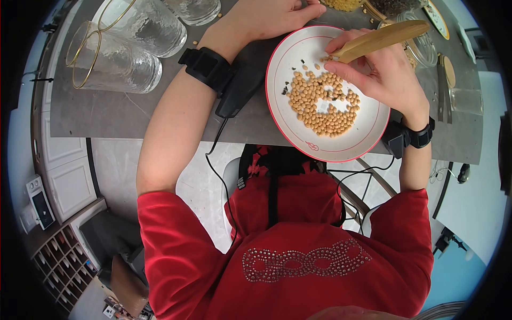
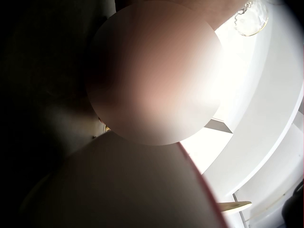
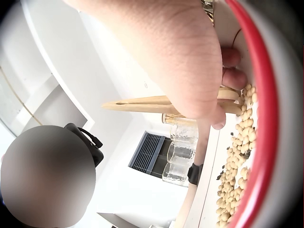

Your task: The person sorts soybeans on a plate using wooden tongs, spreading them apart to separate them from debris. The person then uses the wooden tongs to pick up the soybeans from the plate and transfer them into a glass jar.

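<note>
A white plate (image 1: 290, 125) with a red rim holds many pale round beans (image 1: 325, 125) and a few dark bits. Over its upper right part my right hand (image 1: 386, 74) pinches wooden tongs (image 1: 386, 40), their tips low at the beans. The right wrist view shows the tongs (image 3: 142, 104) under the palm, tips beside the beans (image 3: 235, 164). My left hand (image 1: 280, 16) lies just beyond the plate's upper left edge, fingers loosely bent, holding nothing visible. The left wrist view is mostly blurred, with the plate's red rim (image 2: 199, 173) low in it.
Ribbed glasses with gold rims (image 1: 120, 66) stand at the upper left of the grey table (image 1: 122, 117). Yellow grains (image 1: 344, 4), a glass jar (image 1: 424, 50) and a jar of dark contents (image 1: 392, 6) are beyond the plate. Dark utensils (image 1: 441, 96) lie at the right.
</note>
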`<state>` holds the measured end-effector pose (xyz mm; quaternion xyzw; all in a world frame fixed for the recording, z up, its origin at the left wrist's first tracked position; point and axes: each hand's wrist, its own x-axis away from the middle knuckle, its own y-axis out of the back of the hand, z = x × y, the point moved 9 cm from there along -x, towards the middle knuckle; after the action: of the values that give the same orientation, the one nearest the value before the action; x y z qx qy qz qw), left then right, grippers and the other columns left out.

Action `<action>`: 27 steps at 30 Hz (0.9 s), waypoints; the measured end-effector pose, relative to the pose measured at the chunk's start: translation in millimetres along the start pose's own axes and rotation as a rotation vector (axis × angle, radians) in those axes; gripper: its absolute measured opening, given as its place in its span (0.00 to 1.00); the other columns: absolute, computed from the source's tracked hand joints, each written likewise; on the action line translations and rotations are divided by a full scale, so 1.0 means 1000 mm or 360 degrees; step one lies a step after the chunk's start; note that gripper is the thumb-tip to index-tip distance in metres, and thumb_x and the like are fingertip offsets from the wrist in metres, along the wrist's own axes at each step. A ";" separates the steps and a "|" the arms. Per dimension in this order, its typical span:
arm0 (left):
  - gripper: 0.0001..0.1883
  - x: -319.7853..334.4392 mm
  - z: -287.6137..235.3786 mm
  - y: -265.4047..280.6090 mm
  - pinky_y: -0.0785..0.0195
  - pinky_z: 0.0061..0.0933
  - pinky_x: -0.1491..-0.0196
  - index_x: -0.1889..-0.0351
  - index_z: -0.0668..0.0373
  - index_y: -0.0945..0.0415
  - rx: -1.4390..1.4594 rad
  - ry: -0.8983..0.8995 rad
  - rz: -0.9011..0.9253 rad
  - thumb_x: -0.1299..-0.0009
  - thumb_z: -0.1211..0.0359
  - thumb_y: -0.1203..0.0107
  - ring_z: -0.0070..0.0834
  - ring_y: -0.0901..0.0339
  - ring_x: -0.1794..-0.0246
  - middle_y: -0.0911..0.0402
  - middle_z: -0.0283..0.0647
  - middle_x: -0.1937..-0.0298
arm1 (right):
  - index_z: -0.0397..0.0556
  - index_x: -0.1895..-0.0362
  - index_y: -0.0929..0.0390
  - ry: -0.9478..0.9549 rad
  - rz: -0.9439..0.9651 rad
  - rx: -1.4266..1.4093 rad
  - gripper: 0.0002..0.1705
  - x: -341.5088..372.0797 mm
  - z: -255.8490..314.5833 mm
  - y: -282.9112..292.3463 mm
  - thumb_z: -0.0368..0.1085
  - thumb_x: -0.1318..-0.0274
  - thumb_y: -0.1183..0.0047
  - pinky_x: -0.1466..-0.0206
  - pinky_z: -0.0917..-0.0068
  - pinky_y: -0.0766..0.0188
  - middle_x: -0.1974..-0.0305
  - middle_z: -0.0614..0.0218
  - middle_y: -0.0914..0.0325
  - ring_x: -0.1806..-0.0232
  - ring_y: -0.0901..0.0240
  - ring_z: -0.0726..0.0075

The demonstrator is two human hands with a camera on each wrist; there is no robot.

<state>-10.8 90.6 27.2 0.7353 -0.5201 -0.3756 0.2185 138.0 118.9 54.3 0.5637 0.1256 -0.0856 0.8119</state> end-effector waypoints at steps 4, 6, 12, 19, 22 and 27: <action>0.15 0.000 0.000 0.000 0.29 0.43 0.66 0.64 0.61 0.18 -0.0020 0.0018 0.0004 0.26 0.57 0.42 0.48 0.18 0.69 0.17 0.50 0.71 | 0.51 0.59 0.14 0.0006 -0.0016 0.0011 0.15 0.000 0.001 0.000 0.47 0.43 0.30 0.71 0.65 0.31 0.76 0.67 0.25 0.75 0.26 0.61; 0.15 0.001 0.000 0.000 0.29 0.43 0.66 0.64 0.61 0.18 -0.0017 0.0005 -0.0005 0.26 0.57 0.42 0.48 0.18 0.69 0.17 0.50 0.71 | 0.51 0.59 0.14 0.0005 -0.0010 0.0019 0.15 0.000 0.001 0.000 0.47 0.42 0.30 0.71 0.65 0.31 0.76 0.67 0.25 0.75 0.26 0.61; 0.15 0.001 -0.002 0.000 0.28 0.43 0.65 0.64 0.61 0.18 -0.0014 -0.0003 -0.0003 0.26 0.58 0.42 0.48 0.18 0.69 0.17 0.50 0.71 | 0.51 0.59 0.14 -0.0007 -0.0015 0.0020 0.15 0.001 0.001 0.000 0.46 0.43 0.30 0.72 0.66 0.31 0.76 0.68 0.26 0.75 0.26 0.62; 0.14 0.002 -0.004 0.002 0.28 0.43 0.65 0.63 0.62 0.18 -0.0012 0.0007 -0.0005 0.26 0.59 0.42 0.49 0.18 0.69 0.17 0.51 0.70 | 0.52 0.58 0.14 0.0015 0.0000 0.0046 0.15 0.001 0.001 0.000 0.46 0.43 0.30 0.72 0.65 0.31 0.76 0.68 0.27 0.76 0.27 0.62; 0.14 0.002 -0.004 0.002 0.28 0.43 0.65 0.62 0.62 0.18 -0.0004 -0.0011 -0.0019 0.26 0.59 0.42 0.49 0.18 0.68 0.16 0.51 0.70 | 0.52 0.58 0.14 -0.0011 0.0010 0.0023 0.15 0.001 -0.001 -0.001 0.46 0.43 0.30 0.72 0.65 0.31 0.76 0.68 0.27 0.75 0.27 0.62; 0.14 0.002 -0.003 0.001 0.28 0.43 0.65 0.62 0.61 0.18 0.0003 -0.0007 -0.0021 0.26 0.59 0.42 0.48 0.17 0.68 0.16 0.50 0.70 | 0.52 0.58 0.14 -0.0005 0.0014 0.0023 0.15 0.002 -0.001 -0.001 0.46 0.43 0.30 0.71 0.65 0.31 0.76 0.68 0.27 0.75 0.26 0.62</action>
<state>-9.0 88.6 29.3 0.7382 -0.5160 -0.3781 0.2141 139.2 119.1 52.6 0.5699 0.1212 -0.0839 0.8084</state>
